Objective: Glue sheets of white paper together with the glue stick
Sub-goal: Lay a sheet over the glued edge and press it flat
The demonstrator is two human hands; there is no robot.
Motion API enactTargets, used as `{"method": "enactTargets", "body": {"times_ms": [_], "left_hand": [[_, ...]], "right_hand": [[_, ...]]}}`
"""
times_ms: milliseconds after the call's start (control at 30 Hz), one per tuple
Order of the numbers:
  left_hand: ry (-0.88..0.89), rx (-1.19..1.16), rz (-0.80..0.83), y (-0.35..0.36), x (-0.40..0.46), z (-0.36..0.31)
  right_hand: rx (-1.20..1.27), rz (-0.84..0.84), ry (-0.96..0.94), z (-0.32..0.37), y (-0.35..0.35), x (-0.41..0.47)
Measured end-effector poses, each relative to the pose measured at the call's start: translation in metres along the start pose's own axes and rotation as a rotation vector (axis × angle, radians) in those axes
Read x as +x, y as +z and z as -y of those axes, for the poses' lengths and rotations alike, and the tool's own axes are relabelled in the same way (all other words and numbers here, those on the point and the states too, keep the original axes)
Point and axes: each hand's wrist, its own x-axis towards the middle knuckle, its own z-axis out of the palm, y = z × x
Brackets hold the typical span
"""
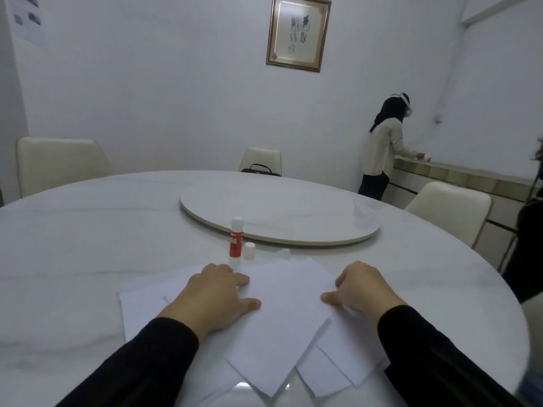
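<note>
Several white paper sheets (282, 327) lie overlapped and skewed at the near edge of the table. My left hand (216, 298) rests flat on the left part of the top sheet, fingers pointing right. My right hand (360, 290) presses on the sheet's right edge, its fingers bent downward onto the paper. A red and white glue stick (236, 240) stands upright just beyond the papers, uncapped. Its white cap (249, 251) stands beside it on the right.
The round white marble table (88, 245) carries a raised turntable (279, 212) in its middle. Cream chairs (58, 163) stand around it, one holding a black bag (260, 169). A person (382, 151) stands at a counter at the back right.
</note>
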Motion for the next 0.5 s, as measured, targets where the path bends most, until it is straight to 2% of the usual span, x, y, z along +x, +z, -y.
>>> {"method": "enactTargets", "body": {"times_ms": [133, 300, 500], "left_hand": [[-0.016, 0.041, -0.03, 0.0, -0.002, 0.001], [-0.034, 0.041, -0.063, -0.001, -0.004, 0.002], [-0.048, -0.12, 0.008, -0.003, -0.006, 0.007]], "right_hand": [[-0.097, 0.021, 0.083, -0.004, -0.003, 0.002], [-0.041, 0.031, 0.236, -0.015, -0.002, 0.017], [0.006, 0.047, 0.226, -0.027, -0.005, 0.025]]}}
